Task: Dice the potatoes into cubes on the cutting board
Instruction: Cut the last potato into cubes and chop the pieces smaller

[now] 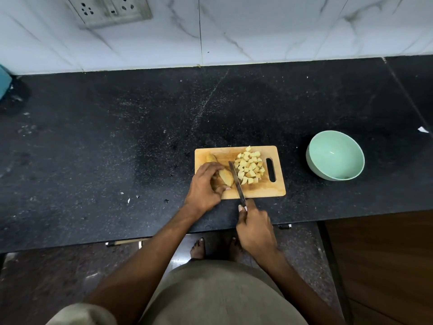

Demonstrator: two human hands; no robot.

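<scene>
We stand at a dark speckled table (117, 137) and look down at a small wooden cutting board (262, 191) that lies near its front edge. Our left hand (205, 186) rests on the left part of the board, and its fingers are curled around a potato piece (226, 178), with the thumb at the near side of it. The cut face of this piece looks to the right. Our right hand (254, 227) is closed around the handle of a knife (236, 181); the hand itself is in front of the board, above the table edge. The blade goes away from us across the board, just beside the right side of the held potato piece, between it and a heap of potato cubes (249, 167). We cannot tell if the blade touches the potato.

The cubes are pale yellow and lie close together on the right half of the board, next to the handle slot (271, 170). One more potato piece (211, 157) lies behind our left hand, near the far left corner of the board.

To the right of the board, well apart from it, stands a light green bowl (335, 156). On the white marble wall (257, 26) behind the table there is a socket plate (110, 9).
</scene>
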